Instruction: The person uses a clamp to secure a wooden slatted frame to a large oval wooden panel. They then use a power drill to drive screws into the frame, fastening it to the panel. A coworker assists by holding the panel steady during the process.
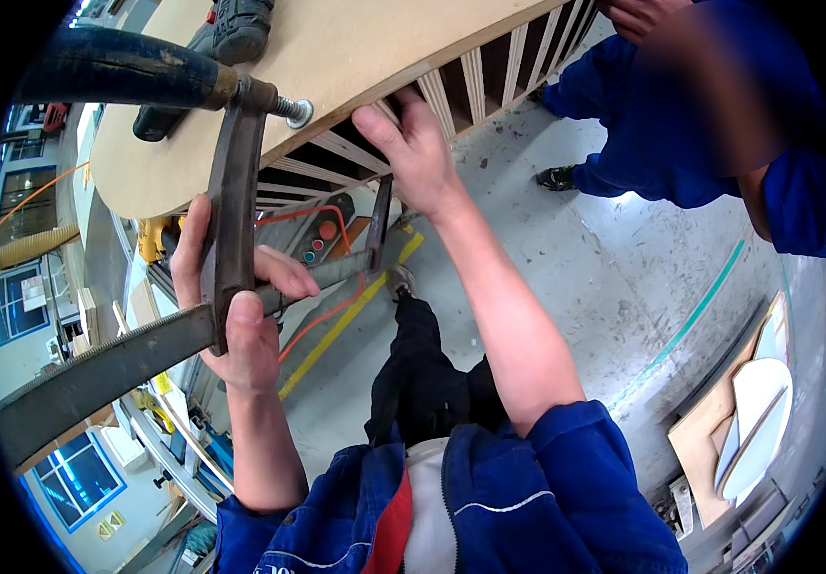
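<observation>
My left hand [245, 320] is wrapped round the sliding arm of a large metal bar clamp [233, 206], near its toothed bar. The clamp's dark handle and screw rise above a pale wooden panel [356, 48], with the screw's end close to the panel's top. Its other jaw [381, 225] sits below the slatted edge. My right hand [418, 158] grips a slat on the panel's side; the thumb lies outside and the fingertips are hidden in the dark gap. Several upright slats [475, 86] line that side.
A cordless drill [236, 33] lies on the panel. Opposite at the right stands a co-worker in blue [662, 124], one hand at the panel's far end. An orange hose [341, 306] and a button box [322, 239] are below. Cut boards [753, 421] lean at the lower right.
</observation>
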{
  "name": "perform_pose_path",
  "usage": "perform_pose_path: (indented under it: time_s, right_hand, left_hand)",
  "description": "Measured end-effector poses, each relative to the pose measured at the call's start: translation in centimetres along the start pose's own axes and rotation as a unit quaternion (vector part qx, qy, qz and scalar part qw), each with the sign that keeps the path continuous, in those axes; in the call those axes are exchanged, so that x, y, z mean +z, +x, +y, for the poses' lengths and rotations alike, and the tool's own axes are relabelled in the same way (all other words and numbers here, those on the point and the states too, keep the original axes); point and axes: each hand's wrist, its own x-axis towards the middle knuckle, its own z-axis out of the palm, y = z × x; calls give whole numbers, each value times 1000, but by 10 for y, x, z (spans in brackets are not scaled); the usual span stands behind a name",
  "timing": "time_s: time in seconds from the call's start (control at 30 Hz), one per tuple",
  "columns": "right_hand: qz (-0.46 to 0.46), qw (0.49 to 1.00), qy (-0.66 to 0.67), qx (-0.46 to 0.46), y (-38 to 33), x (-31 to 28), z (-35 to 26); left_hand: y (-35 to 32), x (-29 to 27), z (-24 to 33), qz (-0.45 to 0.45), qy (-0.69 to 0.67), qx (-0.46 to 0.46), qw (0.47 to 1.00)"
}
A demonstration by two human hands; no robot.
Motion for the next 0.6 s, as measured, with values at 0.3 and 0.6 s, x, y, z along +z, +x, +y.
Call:
perform_pose_path:
  time_s: [0.3,0.6]
  right_hand:
    - [-9,1000,19,23,1,0,7]
    - [-41,997,41,49,-2,-3,14]
  left_hand:
    - [-25,-44,-8,32,-92,-18,995]
    - [117,-78,15,-141,-285,28,948]
